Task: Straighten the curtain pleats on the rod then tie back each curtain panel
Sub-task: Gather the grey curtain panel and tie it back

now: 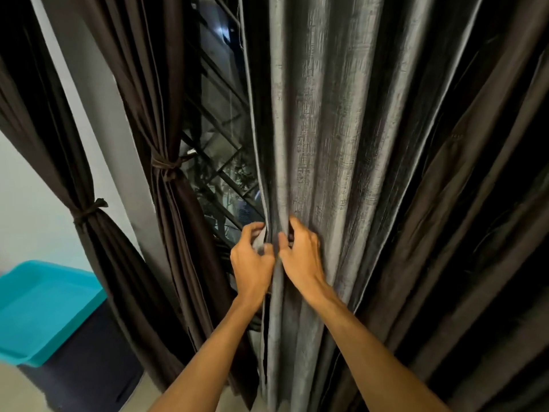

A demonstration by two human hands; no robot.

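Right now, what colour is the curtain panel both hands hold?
Silvery grey curtain panel, faint woven texture; head view shows it best.

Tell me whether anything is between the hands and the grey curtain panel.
Nothing visible does. The left hand pinches the leading edge of the grey curtain panel and the right hand grips the fold beside it, so both are on the cloth. The tied-back brown curtains hang off to the left, apart from it.

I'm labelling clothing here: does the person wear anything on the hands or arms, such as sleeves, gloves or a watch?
Nothing shows. The left hand and right hand are ungloved; the left forearm and right forearm are bare to the frame's edge, with no sleeve, watch, bracelet or ring visible.
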